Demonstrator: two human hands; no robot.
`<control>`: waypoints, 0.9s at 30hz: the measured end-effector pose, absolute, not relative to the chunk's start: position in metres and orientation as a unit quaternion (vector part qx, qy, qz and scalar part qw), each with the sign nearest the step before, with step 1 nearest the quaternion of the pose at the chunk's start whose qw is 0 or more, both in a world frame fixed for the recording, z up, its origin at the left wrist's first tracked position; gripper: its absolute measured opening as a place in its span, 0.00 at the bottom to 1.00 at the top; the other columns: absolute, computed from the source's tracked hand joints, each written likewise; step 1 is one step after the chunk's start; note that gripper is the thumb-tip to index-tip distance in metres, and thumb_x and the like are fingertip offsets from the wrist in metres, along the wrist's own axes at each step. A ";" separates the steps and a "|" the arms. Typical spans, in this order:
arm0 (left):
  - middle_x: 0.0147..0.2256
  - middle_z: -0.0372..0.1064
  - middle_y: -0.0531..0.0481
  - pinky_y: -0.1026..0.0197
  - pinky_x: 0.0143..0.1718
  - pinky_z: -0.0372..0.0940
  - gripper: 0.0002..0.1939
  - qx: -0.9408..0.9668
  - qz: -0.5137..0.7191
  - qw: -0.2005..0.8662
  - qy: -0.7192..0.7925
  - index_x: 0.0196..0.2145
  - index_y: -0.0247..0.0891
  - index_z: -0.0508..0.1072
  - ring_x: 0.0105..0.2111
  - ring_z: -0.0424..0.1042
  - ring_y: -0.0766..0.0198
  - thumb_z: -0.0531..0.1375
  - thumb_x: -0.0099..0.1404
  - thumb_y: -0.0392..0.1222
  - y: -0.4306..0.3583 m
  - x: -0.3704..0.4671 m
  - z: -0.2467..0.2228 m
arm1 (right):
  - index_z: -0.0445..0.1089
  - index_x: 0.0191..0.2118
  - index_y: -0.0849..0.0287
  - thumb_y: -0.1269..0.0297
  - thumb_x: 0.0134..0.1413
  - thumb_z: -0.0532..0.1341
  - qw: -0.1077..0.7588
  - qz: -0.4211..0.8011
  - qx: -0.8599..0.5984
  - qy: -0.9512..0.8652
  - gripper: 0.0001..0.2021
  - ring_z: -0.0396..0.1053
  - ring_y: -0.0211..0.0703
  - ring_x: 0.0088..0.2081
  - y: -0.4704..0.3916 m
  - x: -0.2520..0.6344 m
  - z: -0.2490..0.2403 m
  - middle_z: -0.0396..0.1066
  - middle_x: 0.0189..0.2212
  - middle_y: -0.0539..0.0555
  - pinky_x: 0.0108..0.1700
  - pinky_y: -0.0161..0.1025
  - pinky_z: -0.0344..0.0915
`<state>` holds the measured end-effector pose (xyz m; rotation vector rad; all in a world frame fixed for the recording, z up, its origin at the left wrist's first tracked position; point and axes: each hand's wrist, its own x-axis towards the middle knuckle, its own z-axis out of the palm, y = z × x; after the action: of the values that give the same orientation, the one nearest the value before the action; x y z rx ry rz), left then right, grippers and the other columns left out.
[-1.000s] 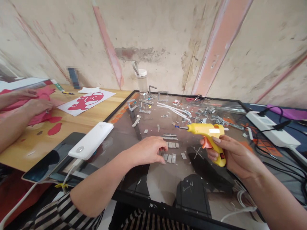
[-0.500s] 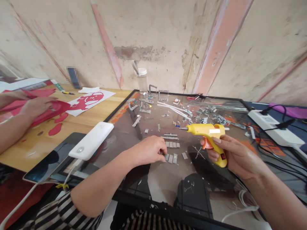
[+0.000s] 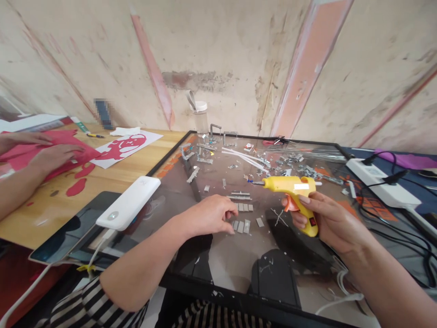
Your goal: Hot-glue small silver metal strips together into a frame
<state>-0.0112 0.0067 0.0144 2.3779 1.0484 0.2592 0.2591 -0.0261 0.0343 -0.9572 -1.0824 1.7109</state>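
My right hand (image 3: 324, 216) is wrapped round the handle of a yellow hot glue gun (image 3: 287, 183), fingers by its orange trigger. The gun's nozzle points left above the dark glossy board (image 3: 225, 255), and a white glue stick end shows at its back. My left hand (image 3: 213, 214) is low over the board, thumb and forefinger apart with nothing visible between them. Just beside its fingertips lies a row of small grey rectangular pieces (image 3: 241, 227). Another row of grey pieces (image 3: 246, 207) and some longer grey strips (image 3: 239, 196) lie behind, and a single piece (image 3: 260, 222) rests to the right.
A white power bank (image 3: 129, 202) lies on the left. Beyond it, another person's hands (image 3: 56, 157) rest on red material (image 3: 64, 134). A clear bottle (image 3: 201, 119) stands at the back. Grey scraps (image 3: 290, 159) litter the board; a power strip (image 3: 382, 184) with cables is at right.
My left thumb and forefinger have spread apart beside the row of grey pieces. The glue gun stays in my right hand, and the whole view has shifted slightly.
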 end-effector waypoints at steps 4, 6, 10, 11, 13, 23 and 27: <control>0.30 0.67 0.52 0.66 0.29 0.60 0.18 0.887 0.088 0.259 0.372 0.37 0.37 0.76 0.28 0.67 0.66 0.68 0.48 0.45 0.008 -0.014 0.014 | 0.74 0.30 0.62 0.65 0.54 0.58 0.431 0.686 -0.384 -0.443 0.08 0.57 0.31 0.22 -0.026 0.260 0.033 0.69 0.33 0.55 0.23 0.33 0.57; 0.30 0.67 0.52 0.66 0.29 0.60 0.17 0.891 0.084 0.254 0.367 0.37 0.38 0.76 0.29 0.67 0.66 0.67 0.48 0.45 0.008 -0.014 0.014 | 0.74 0.30 0.62 0.65 0.54 0.58 0.427 0.684 -0.387 -0.447 0.09 0.57 0.31 0.22 -0.026 0.260 0.034 0.69 0.33 0.55 0.23 0.33 0.57; 0.31 0.67 0.51 0.67 0.29 0.59 0.12 0.893 0.074 0.244 0.372 0.35 0.38 0.76 0.29 0.67 0.67 0.66 0.50 0.43 0.006 -0.012 0.016 | 0.74 0.29 0.61 0.64 0.53 0.59 0.419 0.681 -0.394 -0.453 0.09 0.56 0.32 0.22 -0.026 0.258 0.037 0.68 0.28 0.54 0.23 0.33 0.56; 0.31 0.67 0.52 0.67 0.29 0.59 0.11 0.892 0.072 0.242 0.374 0.34 0.38 0.76 0.29 0.67 0.67 0.66 0.51 0.43 0.005 -0.011 0.017 | 0.74 0.29 0.61 0.64 0.53 0.59 0.416 0.682 -0.395 -0.454 0.09 0.56 0.33 0.22 -0.026 0.258 0.038 0.67 0.25 0.53 0.23 0.33 0.56; 0.31 0.67 0.52 0.67 0.29 0.59 0.10 0.893 0.068 0.239 0.375 0.33 0.39 0.76 0.29 0.66 0.67 0.65 0.52 0.41 0.003 -0.010 0.018 | 0.74 0.29 0.61 0.63 0.53 0.60 0.413 0.682 -0.398 -0.453 0.08 0.56 0.34 0.21 -0.026 0.257 0.039 0.64 0.21 0.52 0.23 0.33 0.56; 0.31 0.67 0.52 0.65 0.29 0.58 0.07 0.883 0.072 0.239 0.399 0.31 0.39 0.75 0.29 0.66 0.67 0.63 0.52 0.41 0.005 -0.014 0.016 | 0.72 0.31 0.59 0.62 0.50 0.62 0.418 0.677 -0.417 -0.439 0.06 0.56 0.34 0.21 -0.027 0.256 0.038 0.67 0.26 0.53 0.23 0.35 0.55; 0.30 0.68 0.52 0.65 0.29 0.57 0.07 0.868 0.070 0.270 0.411 0.29 0.38 0.75 0.28 0.67 0.66 0.64 0.51 0.42 0.006 -0.014 0.016 | 0.72 0.30 0.57 0.62 0.49 0.63 0.424 0.674 -0.425 -0.431 0.05 0.56 0.34 0.21 -0.027 0.255 0.039 0.69 0.30 0.53 0.23 0.36 0.56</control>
<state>-0.0143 0.0061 0.0157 2.3383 1.1069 0.1876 0.2552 -0.0270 0.0389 -1.0628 -1.0772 1.6870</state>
